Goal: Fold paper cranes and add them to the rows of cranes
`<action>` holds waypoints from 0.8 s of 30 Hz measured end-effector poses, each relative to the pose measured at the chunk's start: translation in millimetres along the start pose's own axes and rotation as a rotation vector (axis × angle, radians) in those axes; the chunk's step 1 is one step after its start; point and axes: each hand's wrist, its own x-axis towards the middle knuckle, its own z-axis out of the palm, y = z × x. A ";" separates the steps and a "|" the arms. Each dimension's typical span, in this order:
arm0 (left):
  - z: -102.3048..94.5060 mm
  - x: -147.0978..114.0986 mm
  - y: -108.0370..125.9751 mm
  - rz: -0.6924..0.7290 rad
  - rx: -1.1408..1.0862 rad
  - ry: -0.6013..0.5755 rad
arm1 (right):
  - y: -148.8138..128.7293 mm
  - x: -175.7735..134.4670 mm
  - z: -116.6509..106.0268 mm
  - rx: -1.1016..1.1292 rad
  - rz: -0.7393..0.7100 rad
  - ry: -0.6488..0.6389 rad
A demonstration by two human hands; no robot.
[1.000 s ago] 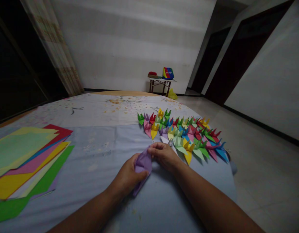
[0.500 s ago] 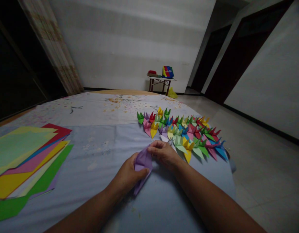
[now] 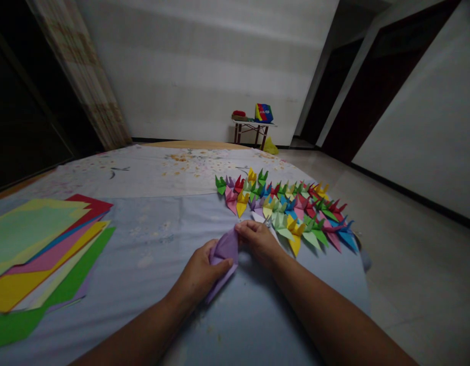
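Observation:
A folded sheet of purple paper (image 3: 227, 248) is held up off the cloth between my two hands. My left hand (image 3: 204, 269) grips its lower left side, the thumb lying across the front and the fingers behind. With thumb and fingertips, my right hand (image 3: 258, 240) pinches the paper's upper right corner. Beyond my right hand stand several rows of folded paper cranes (image 3: 295, 231) in green, yellow, pink, red, blue and purple. The back of the purple paper is hidden from me.
A fanned stack of coloured paper sheets (image 3: 48, 254) lies on the left. A pale flowered cloth (image 3: 154, 175) covers the round table. Against the far wall, a small table (image 3: 254, 123) carries a colourful box (image 3: 264, 113), with a yellow bag (image 3: 271, 146) on the floor beside it.
The purple paper has tilted slightly, and its lower tip has shifted a little up and left. My right fingertips have moved slightly right, still pinching its upper corner.

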 end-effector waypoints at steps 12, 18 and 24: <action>-4.8 5.6 3.1 -0.113 -0.225 0.160 | 4.4 -4.6 6.4 -0.255 0.084 -0.140; -5.3 7.9 6.8 -0.096 -0.412 0.090 | 14.5 1.5 1.3 -0.261 0.037 -0.060; -12.5 11.2 6.4 -0.076 -0.669 0.012 | 12.5 5.0 -1.3 -0.282 -0.017 0.033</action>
